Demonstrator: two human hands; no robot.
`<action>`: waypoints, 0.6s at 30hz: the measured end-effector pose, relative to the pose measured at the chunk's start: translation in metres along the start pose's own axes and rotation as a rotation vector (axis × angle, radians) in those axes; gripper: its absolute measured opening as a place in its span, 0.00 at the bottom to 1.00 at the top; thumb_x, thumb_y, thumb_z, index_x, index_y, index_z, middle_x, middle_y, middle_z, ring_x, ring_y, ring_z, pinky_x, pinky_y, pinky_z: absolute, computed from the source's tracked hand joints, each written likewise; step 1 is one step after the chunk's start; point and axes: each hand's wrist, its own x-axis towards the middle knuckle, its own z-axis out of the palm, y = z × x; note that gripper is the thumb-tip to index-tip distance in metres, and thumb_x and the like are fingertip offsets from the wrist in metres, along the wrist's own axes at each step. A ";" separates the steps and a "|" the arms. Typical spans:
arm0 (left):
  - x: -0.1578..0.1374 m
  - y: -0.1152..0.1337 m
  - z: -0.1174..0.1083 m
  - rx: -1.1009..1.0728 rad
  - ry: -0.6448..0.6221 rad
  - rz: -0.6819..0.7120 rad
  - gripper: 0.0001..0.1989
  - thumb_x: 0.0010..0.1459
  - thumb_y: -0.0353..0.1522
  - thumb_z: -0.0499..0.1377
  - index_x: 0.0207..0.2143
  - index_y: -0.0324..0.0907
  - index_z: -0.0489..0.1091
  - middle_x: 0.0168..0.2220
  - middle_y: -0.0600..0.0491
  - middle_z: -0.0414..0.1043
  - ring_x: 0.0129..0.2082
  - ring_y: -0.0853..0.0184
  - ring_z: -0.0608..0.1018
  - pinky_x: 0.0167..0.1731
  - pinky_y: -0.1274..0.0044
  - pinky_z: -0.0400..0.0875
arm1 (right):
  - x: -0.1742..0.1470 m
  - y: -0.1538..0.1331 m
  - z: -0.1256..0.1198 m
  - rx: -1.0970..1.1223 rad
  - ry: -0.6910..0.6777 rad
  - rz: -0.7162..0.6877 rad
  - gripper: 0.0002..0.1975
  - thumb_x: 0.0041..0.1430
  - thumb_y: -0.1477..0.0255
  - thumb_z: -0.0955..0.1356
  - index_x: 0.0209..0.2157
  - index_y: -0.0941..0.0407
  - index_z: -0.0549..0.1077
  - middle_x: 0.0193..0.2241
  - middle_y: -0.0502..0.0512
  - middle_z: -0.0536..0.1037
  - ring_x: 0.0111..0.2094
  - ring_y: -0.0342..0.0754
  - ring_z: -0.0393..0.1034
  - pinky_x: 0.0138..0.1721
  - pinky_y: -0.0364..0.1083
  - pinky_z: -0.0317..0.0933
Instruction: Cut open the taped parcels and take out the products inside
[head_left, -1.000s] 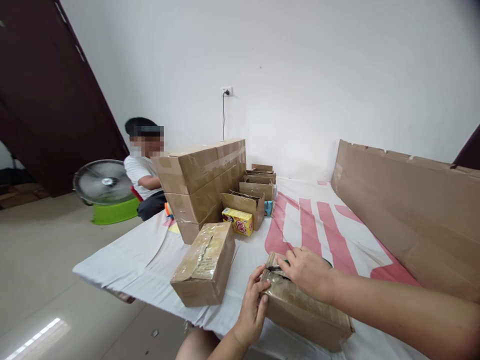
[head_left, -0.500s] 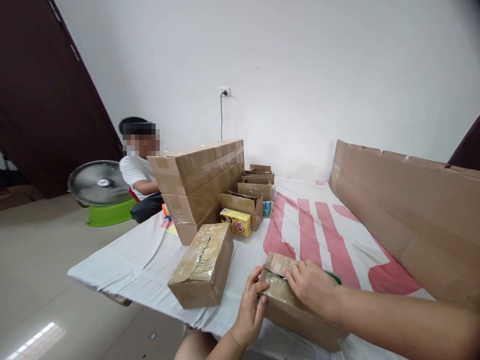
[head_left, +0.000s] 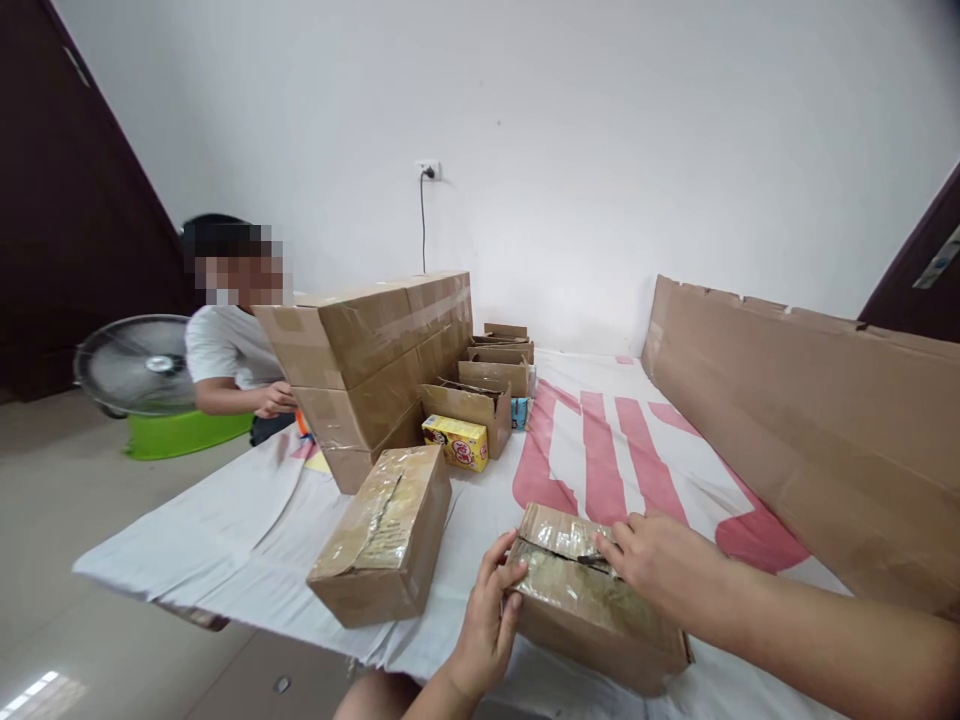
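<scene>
A taped cardboard box (head_left: 581, 625) lies at the front of the cloth-covered table, its top seam partly split. My left hand (head_left: 486, 615) grips the box's left end, fingers on the top edge and thumb against the side. Over the seam, my right hand (head_left: 656, 560) is closed, its fingertips pressed down beside a small dark strip at the opening. Whatever it holds is mostly hidden. A second taped cardboard box (head_left: 382, 535) sits to the left, apart from both hands.
Stacked cartons (head_left: 375, 350) stand at the left, with open cardboard boxes (head_left: 495, 375) beside them. Before these is a yellow packet box (head_left: 455, 443). A long cardboard panel (head_left: 795, 420) borders the right. Behind the stack sits a person (head_left: 236, 350), near a fan (head_left: 157, 365).
My right hand has moved right along the seam, exposing more of the split. My left hand keeps its hold. The view has shifted, and the other person's hand now shows beside the stack.
</scene>
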 end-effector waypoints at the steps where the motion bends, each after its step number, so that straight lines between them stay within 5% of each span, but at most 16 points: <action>1: 0.000 -0.001 0.001 0.000 0.000 -0.006 0.16 0.66 0.30 0.46 0.54 0.48 0.61 0.63 0.42 0.52 0.63 0.55 0.60 0.55 0.59 0.63 | 0.000 -0.002 0.002 0.001 0.005 0.005 0.16 0.49 0.78 0.70 0.42 0.59 0.72 0.28 0.57 0.77 0.25 0.49 0.69 0.21 0.47 0.47; 8: 0.001 -0.001 0.002 0.024 -0.015 -0.032 0.15 0.66 0.30 0.45 0.53 0.48 0.60 0.63 0.43 0.51 0.64 0.56 0.59 0.57 0.57 0.61 | 0.001 -0.019 0.027 -0.018 0.140 0.063 0.20 0.54 0.77 0.67 0.50 0.64 0.68 0.29 0.60 0.77 0.26 0.52 0.69 0.23 0.48 0.51; 13: -0.001 0.001 0.000 0.045 -0.013 -0.073 0.15 0.65 0.30 0.46 0.53 0.48 0.61 0.62 0.44 0.52 0.63 0.57 0.59 0.57 0.58 0.61 | -0.018 -0.017 0.045 -0.026 0.107 0.073 0.14 0.51 0.80 0.65 0.42 0.63 0.72 0.25 0.58 0.75 0.24 0.52 0.67 0.22 0.49 0.50; 18: -0.003 0.000 0.000 0.023 0.004 -0.079 0.15 0.65 0.30 0.46 0.52 0.48 0.62 0.62 0.45 0.53 0.63 0.57 0.60 0.57 0.59 0.61 | -0.038 -0.009 0.037 -0.040 0.137 0.090 0.16 0.51 0.83 0.64 0.42 0.59 0.72 0.25 0.56 0.75 0.24 0.52 0.67 0.21 0.49 0.50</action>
